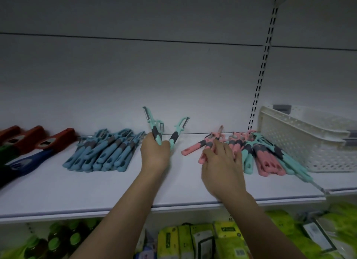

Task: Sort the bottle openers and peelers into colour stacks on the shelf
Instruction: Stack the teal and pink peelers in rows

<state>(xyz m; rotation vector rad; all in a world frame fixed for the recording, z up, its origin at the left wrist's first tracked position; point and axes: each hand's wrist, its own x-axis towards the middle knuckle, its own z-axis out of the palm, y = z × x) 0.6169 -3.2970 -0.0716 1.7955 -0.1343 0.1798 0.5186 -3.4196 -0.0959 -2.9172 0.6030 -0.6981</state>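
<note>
The left hand (154, 154) is gripping a few mint-green peelers (155, 131) by the handles, fingers curled round them; the blades are fanning upward and apart above the grip, one leaning left, one leaning right. The bundle is sitting just above the white shelf (116, 189), roughly mid-shelf.

Right of this grip, the right hand (222, 162) is reaching into a mixed pile of pink peelers (193, 148) and further mint-green ones (248, 158). Its fingers are lying over the pink handles, slightly bent; whether they are actually pinching one cannot be told, as the hand's back is hiding the fingertips. One pink peeler is lying loose just left of that hand, handle pointing toward the left grip.

Left of the left grip, close beside it, a pile of light-blue peelers (104, 152) is lying on the shelf, handles toward the shelf edge. Well beyond that, at the far left, red bottle openers (56, 139) and a dark-blue one (27, 164) are lying side by side, with a green one partly showing.

Far right of the right grip, a white perforated basket (309, 139) is standing against the mixed pile. Below the shelf, yellow-green packages (202, 241) are showing, blurred.
</note>
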